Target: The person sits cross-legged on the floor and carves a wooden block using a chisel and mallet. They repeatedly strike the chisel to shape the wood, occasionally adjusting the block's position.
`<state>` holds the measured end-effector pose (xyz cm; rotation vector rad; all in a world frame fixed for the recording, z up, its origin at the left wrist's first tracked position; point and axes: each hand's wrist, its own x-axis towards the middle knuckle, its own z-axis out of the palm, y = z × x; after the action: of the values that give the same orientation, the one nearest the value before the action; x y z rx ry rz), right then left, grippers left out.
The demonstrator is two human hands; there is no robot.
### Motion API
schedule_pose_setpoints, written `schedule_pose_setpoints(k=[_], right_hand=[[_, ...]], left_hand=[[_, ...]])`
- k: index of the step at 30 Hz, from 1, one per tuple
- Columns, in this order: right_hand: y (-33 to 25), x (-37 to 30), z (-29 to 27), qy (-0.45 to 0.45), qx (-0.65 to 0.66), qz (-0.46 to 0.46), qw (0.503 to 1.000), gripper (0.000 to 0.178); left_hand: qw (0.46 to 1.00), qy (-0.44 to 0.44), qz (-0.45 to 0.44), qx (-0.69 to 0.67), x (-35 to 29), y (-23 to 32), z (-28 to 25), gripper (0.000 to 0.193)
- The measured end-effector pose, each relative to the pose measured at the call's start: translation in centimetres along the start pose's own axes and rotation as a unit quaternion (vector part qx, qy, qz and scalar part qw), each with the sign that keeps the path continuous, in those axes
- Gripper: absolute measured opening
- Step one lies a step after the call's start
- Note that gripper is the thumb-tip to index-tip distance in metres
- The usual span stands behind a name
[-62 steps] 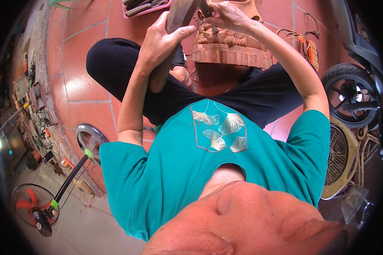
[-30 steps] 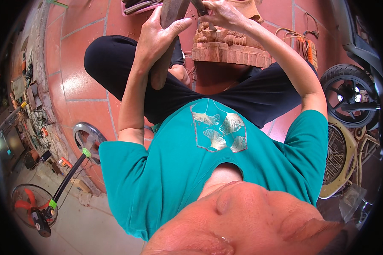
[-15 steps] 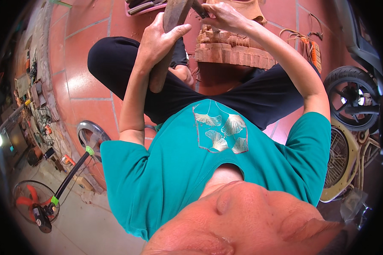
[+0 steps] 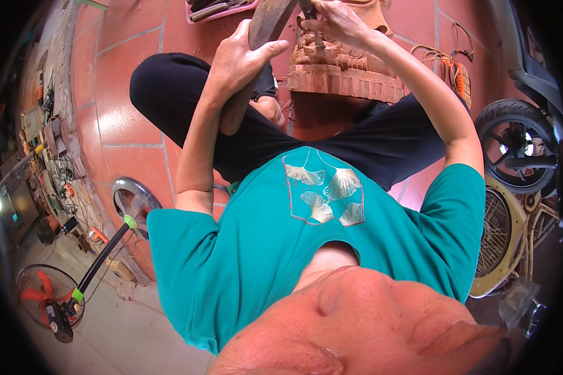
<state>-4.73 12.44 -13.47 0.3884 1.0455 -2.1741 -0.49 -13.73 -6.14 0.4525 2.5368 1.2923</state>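
My left hand (image 4: 239, 62) is wrapped round a long wooden mallet (image 4: 270, 24), its thumb lying across the wood. The mallet's rounded lower end shows below my wrist, and its upper end leaves the frame. In my right hand (image 4: 336, 22) is a slim dark tool (image 4: 308, 9), which looks like a chisel; its far end cannot be made out. Just beyond my folded legs, a carved reddish-brown wooden block (image 4: 344, 78) rests on the floor. My right hand is over the upper part of this carving and covers some of it.
A pink tray (image 4: 222, 15) of several tools lies at the far left of the carving. Coiled cable and an orange device (image 4: 460, 81) are on the right, near a motorbike wheel (image 4: 516, 144). A fan (image 4: 47, 294) stands at the lower left. My bare foot (image 4: 269, 109) is under the mallet.
My left hand and the mallet have shifted slightly right. My right hand has moved a little right and down, and the dark tool is turned more upright.
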Motion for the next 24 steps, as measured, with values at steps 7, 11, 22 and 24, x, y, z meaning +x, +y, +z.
schedule_pose_setpoints(k=[7,11,22,24], right_hand=[[-0.9,-0.6,-0.4,0.079,-0.574,-0.268,0.770,0.024],[0.8,1.8,-2.0,0.049,-0.655,-0.347,0.670,0.030],[1.3,2.2,0.9,0.029,-0.728,-0.318,0.607,0.028],[1.4,1.8,1.1,0.031,-0.721,-0.319,0.615,0.027]], left_hand=[[0.997,0.035,0.001,-0.063,0.1,0.7,-0.2,0.064],[0.996,0.032,0.021,-0.086,0.3,1.1,-0.1,0.062],[0.989,0.050,-0.017,-0.138,0.4,0.7,-0.7,0.058],[0.988,0.065,-0.028,-0.137,0.3,0.7,-1.0,0.062]])
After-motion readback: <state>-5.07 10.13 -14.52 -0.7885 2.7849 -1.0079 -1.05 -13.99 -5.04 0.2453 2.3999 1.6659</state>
